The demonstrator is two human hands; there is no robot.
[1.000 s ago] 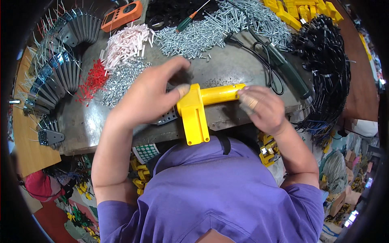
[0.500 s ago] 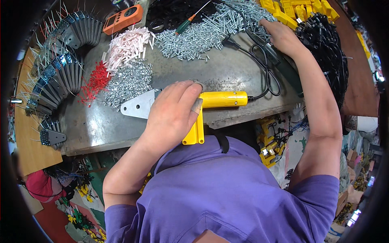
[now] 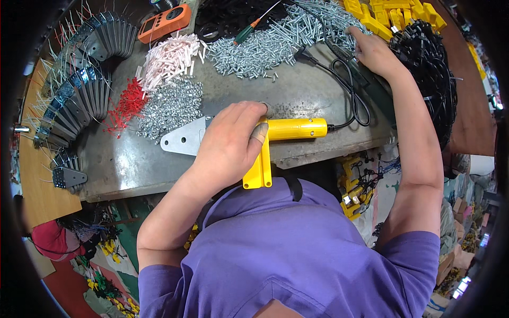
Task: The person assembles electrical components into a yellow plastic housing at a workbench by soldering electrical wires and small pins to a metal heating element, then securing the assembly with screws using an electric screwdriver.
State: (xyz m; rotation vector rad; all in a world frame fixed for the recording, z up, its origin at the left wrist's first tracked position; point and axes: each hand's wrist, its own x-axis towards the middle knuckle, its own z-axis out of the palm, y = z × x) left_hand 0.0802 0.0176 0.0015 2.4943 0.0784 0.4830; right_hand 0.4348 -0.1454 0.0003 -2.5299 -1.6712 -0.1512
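Observation:
My left hand (image 3: 225,140) is closed around the middle of a plastic-pipe welding iron. This iron has a tapered grey metal plate (image 3: 183,137) with holes, pointing left, and a yellow handle (image 3: 299,128), pointing right. A yellow bracket (image 3: 258,172) hangs down over the table's front edge. From the handle a black cord (image 3: 354,98) loops back to a plug. My right hand (image 3: 374,53) reaches to the right end of the pile of silver screws (image 3: 249,55). Its fingers are drawn together; whatever they hold is hidden. Beneath that forearm lies a long dark green tool (image 3: 380,95).
On the grey table (image 3: 132,164) are silver nuts (image 3: 169,108), red pieces (image 3: 130,100) and pale tubes (image 3: 172,61). Fanned metal plates (image 3: 90,100) with wires stand left. An orange meter (image 3: 164,24), a green-handled screwdriver (image 3: 245,34), yellow shells (image 3: 397,13) and black cords (image 3: 424,79) lie farther back.
My right hand has shifted slightly right and toward me at the screws. The left hand keeps its grip on the welding iron. The whole view has shifted a little.

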